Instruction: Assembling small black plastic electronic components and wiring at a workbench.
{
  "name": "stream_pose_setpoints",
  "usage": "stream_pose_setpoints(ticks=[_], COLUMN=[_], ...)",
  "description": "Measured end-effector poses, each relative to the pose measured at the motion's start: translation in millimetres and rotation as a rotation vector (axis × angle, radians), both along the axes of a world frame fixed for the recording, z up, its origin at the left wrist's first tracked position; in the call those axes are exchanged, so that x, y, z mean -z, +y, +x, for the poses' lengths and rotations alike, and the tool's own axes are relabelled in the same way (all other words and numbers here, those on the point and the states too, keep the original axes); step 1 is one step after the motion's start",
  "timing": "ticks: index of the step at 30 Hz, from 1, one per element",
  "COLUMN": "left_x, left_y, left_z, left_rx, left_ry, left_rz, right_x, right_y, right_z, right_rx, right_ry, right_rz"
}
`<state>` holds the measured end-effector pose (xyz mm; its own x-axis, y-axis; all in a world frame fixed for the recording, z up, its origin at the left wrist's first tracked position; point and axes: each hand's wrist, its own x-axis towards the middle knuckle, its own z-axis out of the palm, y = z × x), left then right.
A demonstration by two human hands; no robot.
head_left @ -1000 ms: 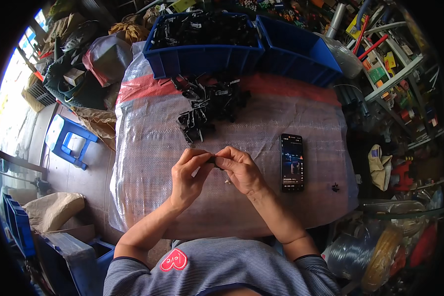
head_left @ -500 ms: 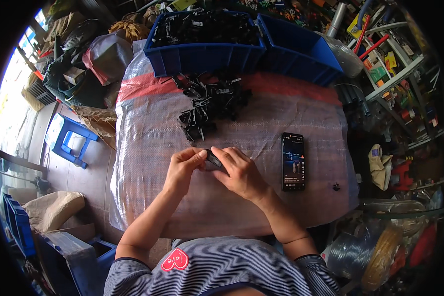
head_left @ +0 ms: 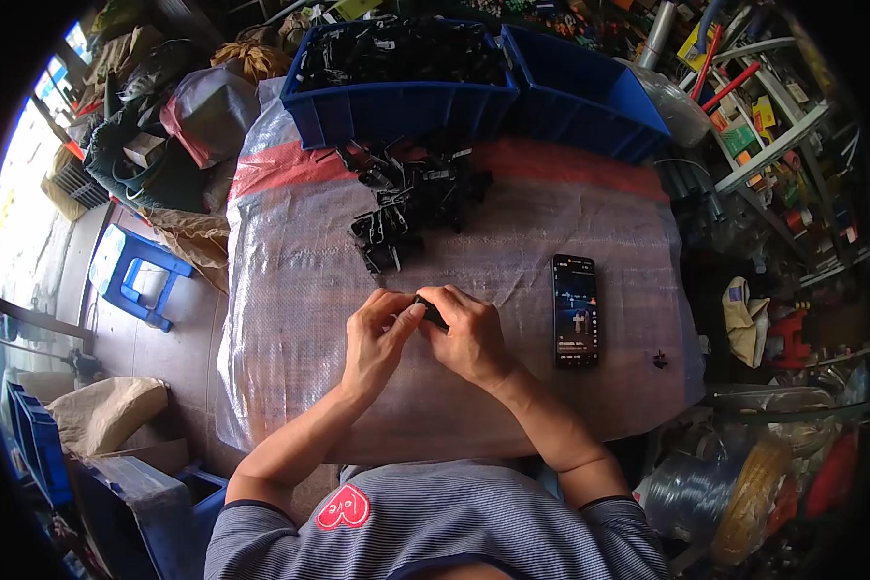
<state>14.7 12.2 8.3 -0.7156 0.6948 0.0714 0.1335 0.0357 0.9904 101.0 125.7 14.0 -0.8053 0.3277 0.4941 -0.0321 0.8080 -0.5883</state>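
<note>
Between my two hands sits a small black plastic part (head_left: 432,312), mostly hidden by my fingers. My left hand (head_left: 377,335) pinches its left end with thumb and fingertips. From the other side my right hand (head_left: 470,336) has its fingers curled around it. Just beyond my hands lies a loose pile of black plastic clip-like parts (head_left: 411,198) on the woven plastic sheet (head_left: 290,338).
Behind the pile stand a blue bin (head_left: 406,108) full of black parts and a second blue bin (head_left: 590,121). A lit phone (head_left: 576,314) and a tiny black piece (head_left: 659,360) lie at right. A blue stool (head_left: 130,275) stands at left.
My hands have drawn closer together, the left shifting slightly right. The black part has turned and is more covered by my fingers.
</note>
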Motion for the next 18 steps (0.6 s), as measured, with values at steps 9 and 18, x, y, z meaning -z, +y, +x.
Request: stream_pose_setpoints(ticks=[9,18], left_x=[-1.8,-0.9], left_y=[-1.7,-13.6], left_z=[-3.0,-63.3], left_rx=[-0.076,-0.202], left_ry=[-0.122,-0.735], left_rz=[0.087,0.6], right_x=[3.4,8.4], right_y=[-4.3,23.4], right_z=[-16.5,-56.8], right_rx=[-0.008,-0.029], right_ry=[0.079,0.002], right_rz=[-0.003,0.354])
